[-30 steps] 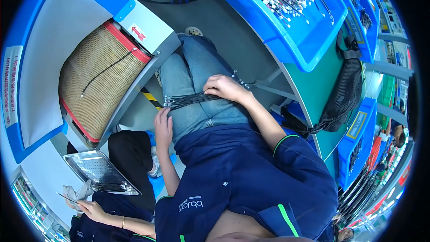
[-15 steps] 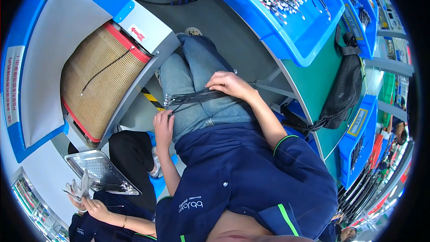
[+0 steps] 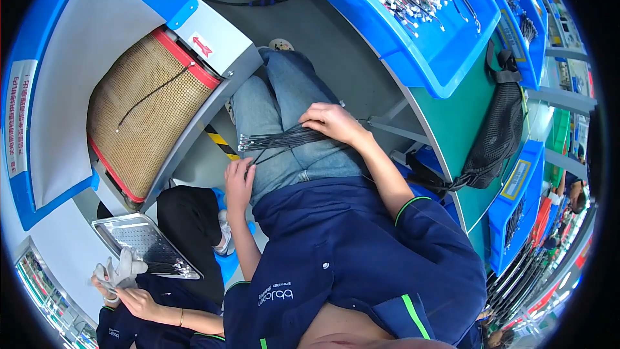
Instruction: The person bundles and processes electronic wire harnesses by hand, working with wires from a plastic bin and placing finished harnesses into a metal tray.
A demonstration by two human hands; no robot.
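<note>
Your right hand [image 3: 332, 123] lies on your right thigh with its fingers closed over a bundle of thin black wires [image 3: 278, 139], pinning the bundle against your jeans [image 3: 284, 116]. The wires fan out leftward across your lap, their small pale connector tips [image 3: 244, 145] ending just past the left knee. Your left hand [image 3: 239, 181] rests on the left thigh just below those tips, fingers loosely curled; it seems to pinch a single strand, though the view is too small to be sure. To the left, a conveyor with a tan mesh belt [image 3: 139, 113] carries one black wire [image 3: 152, 94] lying across it. Far right, a blue bin [image 3: 420, 58] holds many more wires with white ends. A black mesh bag [image 3: 494, 129] hangs beside the green bench edge. At the near left, another person's hands [image 3: 119, 281] hold a white cloth beside a perforated metal tray [image 3: 139, 242].
</note>
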